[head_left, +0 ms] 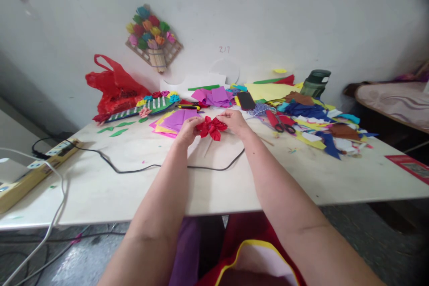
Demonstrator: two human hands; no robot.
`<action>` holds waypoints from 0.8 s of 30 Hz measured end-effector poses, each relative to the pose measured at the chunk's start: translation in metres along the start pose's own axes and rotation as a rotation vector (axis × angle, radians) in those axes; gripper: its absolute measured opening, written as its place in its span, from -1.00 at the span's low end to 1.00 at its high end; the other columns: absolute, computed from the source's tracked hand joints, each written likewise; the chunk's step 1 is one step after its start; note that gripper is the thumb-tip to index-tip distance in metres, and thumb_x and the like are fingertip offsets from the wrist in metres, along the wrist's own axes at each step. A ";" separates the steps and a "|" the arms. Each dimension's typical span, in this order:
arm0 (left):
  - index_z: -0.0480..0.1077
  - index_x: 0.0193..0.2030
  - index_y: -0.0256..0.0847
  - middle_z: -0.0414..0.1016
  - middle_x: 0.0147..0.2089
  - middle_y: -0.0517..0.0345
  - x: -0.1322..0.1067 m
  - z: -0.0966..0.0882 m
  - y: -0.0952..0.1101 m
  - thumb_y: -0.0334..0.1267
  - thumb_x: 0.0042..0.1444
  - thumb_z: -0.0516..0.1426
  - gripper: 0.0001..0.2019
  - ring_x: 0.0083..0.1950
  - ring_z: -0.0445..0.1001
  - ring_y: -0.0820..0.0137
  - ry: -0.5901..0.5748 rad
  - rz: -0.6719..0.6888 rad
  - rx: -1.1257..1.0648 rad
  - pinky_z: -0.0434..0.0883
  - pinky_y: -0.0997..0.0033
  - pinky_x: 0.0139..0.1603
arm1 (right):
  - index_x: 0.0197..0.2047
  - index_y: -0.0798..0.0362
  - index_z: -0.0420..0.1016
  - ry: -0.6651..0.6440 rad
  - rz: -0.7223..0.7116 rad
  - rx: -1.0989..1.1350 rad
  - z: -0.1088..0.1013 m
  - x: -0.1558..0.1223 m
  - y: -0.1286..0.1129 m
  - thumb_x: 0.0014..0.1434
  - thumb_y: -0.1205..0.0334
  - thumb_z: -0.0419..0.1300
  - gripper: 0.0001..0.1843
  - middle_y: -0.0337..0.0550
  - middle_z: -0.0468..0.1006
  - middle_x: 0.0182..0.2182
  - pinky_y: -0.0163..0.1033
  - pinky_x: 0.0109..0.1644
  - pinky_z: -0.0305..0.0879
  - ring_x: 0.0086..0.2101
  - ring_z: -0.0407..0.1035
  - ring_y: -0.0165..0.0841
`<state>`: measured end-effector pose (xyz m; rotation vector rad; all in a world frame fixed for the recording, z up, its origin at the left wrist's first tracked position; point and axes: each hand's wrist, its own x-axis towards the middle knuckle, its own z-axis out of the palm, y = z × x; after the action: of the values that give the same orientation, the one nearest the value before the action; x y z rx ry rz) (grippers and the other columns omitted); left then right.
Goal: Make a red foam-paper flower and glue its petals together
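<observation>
A red paper flower [212, 128] with several pointed petals is held up over the table between my two hands. My left hand [191, 128] pinches a petal on its left side. On the other side, my right hand [233, 121] has its fingers closed on a right-hand petal. Behind my left hand lies a stack of purple, yellow and pink paper sheets [174, 121]. A pale thin strip [208, 147] shows just below the flower. Red-handled scissors [280, 124] rest to the right of my right hand.
A black cable [127, 171] crosses the table from a power strip [50, 163]. Green leaf cutouts [119, 132] and a red plastic bag [115, 85] are at left. Coloured scraps [315, 120], a black phone [246, 101] and a dark green bottle [316, 83] occupy the right and back.
</observation>
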<state>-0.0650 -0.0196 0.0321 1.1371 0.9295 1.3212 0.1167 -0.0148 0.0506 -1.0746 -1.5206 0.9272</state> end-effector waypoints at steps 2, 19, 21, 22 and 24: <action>0.45 -0.43 -0.28 0.42 -0.54 0.19 -0.001 0.001 0.000 -0.18 -0.26 0.29 -0.75 -0.55 0.35 0.48 -0.008 -0.014 0.017 0.25 0.49 -0.55 | -0.50 0.12 0.46 -0.052 0.004 0.005 0.000 -0.002 -0.003 -0.07 0.20 0.25 -0.85 -0.29 0.45 -0.61 -0.33 -0.38 0.26 -0.53 0.31 -0.46; 0.46 -0.44 -0.29 0.51 -0.54 0.14 0.005 -0.007 -0.006 0.00 -0.36 0.43 -0.55 -0.52 0.47 0.42 0.051 0.051 0.074 0.43 0.41 -0.42 | -0.36 0.05 0.58 0.182 -0.429 -0.551 0.003 0.004 0.001 0.10 0.29 0.19 -0.88 -0.01 0.58 -0.07 -0.06 0.13 0.20 -0.02 0.38 -0.19; 0.47 -0.41 -0.30 0.51 -0.52 0.13 0.006 -0.007 -0.007 0.00 -0.33 0.43 -0.55 -0.50 0.49 0.41 0.072 0.069 0.073 0.45 0.40 -0.40 | -0.38 0.04 0.58 0.171 -0.480 -0.613 0.006 0.002 0.000 0.10 0.31 0.20 -0.89 -0.02 0.56 -0.03 -0.03 0.14 0.16 -0.02 0.36 -0.16; 0.47 -0.41 -0.30 0.52 -0.51 0.13 0.006 -0.007 -0.007 0.00 -0.33 0.43 -0.55 -0.50 0.49 0.40 0.081 0.076 0.067 0.46 0.39 -0.39 | -0.38 0.03 0.58 0.162 -0.502 -0.639 0.008 0.001 0.000 0.10 0.31 0.21 -0.89 -0.04 0.56 -0.03 -0.02 0.13 0.15 -0.03 0.36 -0.16; 0.47 -0.40 -0.31 0.52 -0.51 0.13 0.005 -0.005 -0.006 -0.01 -0.33 0.43 -0.55 -0.50 0.49 0.40 0.099 0.085 0.054 0.48 0.39 -0.38 | -0.40 0.01 0.58 0.141 -0.542 -0.679 0.011 0.000 0.000 0.10 0.31 0.22 -0.89 -0.07 0.57 -0.04 -0.02 0.10 0.14 -0.04 0.34 -0.16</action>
<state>-0.0683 -0.0135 0.0253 1.1721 1.0037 1.4393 0.1056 -0.0157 0.0485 -1.0610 -1.9214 -0.0559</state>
